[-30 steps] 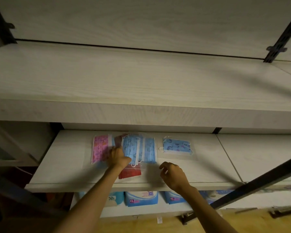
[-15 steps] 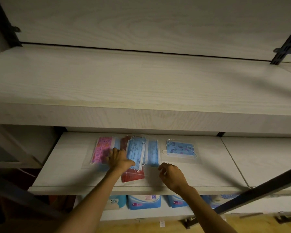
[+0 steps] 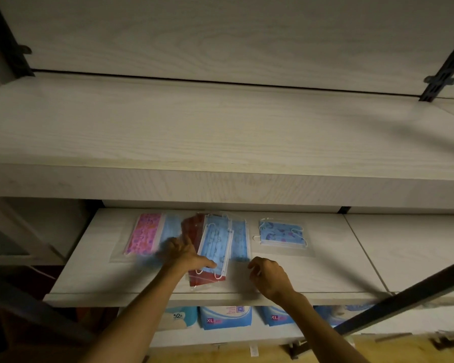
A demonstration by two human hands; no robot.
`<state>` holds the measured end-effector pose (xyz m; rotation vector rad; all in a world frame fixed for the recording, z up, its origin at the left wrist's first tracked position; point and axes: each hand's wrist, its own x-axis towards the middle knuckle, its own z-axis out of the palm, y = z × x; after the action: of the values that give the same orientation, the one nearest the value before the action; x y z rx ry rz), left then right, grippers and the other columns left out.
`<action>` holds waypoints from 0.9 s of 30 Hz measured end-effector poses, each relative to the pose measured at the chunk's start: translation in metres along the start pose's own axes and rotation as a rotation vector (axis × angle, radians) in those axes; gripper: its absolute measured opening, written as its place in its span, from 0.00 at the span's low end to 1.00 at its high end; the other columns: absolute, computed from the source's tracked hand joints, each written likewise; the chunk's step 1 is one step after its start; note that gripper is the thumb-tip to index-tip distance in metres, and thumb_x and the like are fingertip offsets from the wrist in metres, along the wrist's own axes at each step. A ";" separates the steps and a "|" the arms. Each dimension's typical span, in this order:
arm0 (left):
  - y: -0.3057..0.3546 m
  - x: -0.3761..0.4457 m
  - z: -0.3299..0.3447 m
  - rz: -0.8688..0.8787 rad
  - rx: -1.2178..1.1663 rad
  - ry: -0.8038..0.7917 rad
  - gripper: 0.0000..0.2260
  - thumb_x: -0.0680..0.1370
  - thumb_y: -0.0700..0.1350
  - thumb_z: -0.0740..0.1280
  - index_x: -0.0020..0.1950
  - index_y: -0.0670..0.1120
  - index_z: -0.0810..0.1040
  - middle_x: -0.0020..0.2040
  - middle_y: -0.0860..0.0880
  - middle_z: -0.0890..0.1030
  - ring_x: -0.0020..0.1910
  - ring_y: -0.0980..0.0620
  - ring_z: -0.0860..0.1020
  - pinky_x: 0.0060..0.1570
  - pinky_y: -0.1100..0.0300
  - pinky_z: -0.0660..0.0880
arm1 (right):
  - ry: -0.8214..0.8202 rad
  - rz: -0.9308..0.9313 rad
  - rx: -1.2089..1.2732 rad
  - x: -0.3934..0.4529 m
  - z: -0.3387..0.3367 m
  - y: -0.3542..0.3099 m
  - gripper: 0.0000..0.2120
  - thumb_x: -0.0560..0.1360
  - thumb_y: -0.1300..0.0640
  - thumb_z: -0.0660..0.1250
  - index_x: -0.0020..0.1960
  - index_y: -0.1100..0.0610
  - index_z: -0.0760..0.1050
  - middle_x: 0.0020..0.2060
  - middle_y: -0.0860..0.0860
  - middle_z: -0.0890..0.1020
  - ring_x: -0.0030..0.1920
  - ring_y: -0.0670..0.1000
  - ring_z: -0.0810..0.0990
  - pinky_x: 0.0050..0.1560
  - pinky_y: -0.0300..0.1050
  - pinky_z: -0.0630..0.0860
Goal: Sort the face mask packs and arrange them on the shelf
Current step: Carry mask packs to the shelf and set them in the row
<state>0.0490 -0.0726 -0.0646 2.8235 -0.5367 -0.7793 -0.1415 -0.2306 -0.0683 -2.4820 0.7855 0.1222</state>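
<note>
Pale wooden shelf (image 3: pixel 325 258): left hand (image 3: pixel 182 254), fingers spread, has slid across the overlapping blue mask pack (image 3: pixel 215 247), fanning the pile; right hand (image 3: pixel 269 276) hovers loosely curled, empty.

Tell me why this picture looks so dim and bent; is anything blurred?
Head view: dim, yellowish light; wide-angle lens bows the pale wooden shelf edges; the left hand is motion-smeared over the blue mask pack; the right hand is sharper.

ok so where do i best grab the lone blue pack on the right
Probably by the near long edge of the lone blue pack, coming from the front. It lies flat and apart from the pile, its clear wrapper sticking out past the masks, and the right hand hovers just in front.
</note>
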 end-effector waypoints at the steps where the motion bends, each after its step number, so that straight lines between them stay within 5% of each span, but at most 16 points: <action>1: -0.001 0.001 0.002 0.004 -0.028 0.016 0.60 0.60 0.72 0.74 0.79 0.49 0.43 0.76 0.39 0.54 0.76 0.37 0.55 0.72 0.40 0.60 | 0.001 0.002 -0.002 0.000 0.001 -0.001 0.11 0.80 0.54 0.64 0.62 0.51 0.75 0.58 0.49 0.80 0.51 0.46 0.76 0.51 0.35 0.74; 8: 0.009 -0.009 0.005 -0.005 0.053 0.130 0.51 0.59 0.73 0.73 0.72 0.45 0.62 0.67 0.41 0.68 0.67 0.42 0.69 0.65 0.48 0.70 | 0.031 0.028 0.014 0.006 0.003 -0.010 0.12 0.80 0.55 0.64 0.62 0.51 0.76 0.58 0.50 0.81 0.54 0.49 0.79 0.54 0.38 0.76; 15: -0.008 0.000 -0.003 -0.101 -0.365 0.074 0.29 0.60 0.56 0.82 0.55 0.48 0.77 0.46 0.49 0.81 0.43 0.50 0.82 0.43 0.53 0.82 | 0.047 0.059 0.065 0.012 0.002 -0.017 0.11 0.80 0.56 0.65 0.62 0.54 0.76 0.58 0.52 0.82 0.55 0.50 0.80 0.53 0.37 0.75; 21: -0.026 -0.009 -0.016 -0.095 -0.821 0.102 0.13 0.74 0.37 0.74 0.58 0.41 0.79 0.50 0.42 0.84 0.39 0.49 0.83 0.35 0.56 0.81 | 0.108 0.211 0.232 0.039 0.005 -0.039 0.10 0.78 0.54 0.69 0.56 0.57 0.77 0.53 0.55 0.83 0.50 0.51 0.82 0.51 0.42 0.79; 27: -0.044 -0.020 -0.026 -0.152 -1.115 0.030 0.12 0.77 0.31 0.66 0.58 0.43 0.77 0.52 0.41 0.82 0.49 0.40 0.83 0.42 0.49 0.84 | 0.047 0.459 0.292 0.054 0.014 -0.071 0.28 0.64 0.33 0.76 0.49 0.55 0.74 0.39 0.50 0.79 0.38 0.48 0.79 0.37 0.42 0.76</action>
<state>0.0595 -0.0230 -0.0435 1.8267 0.1310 -0.7281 -0.0565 -0.2020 -0.0603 -2.0047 1.2843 0.1026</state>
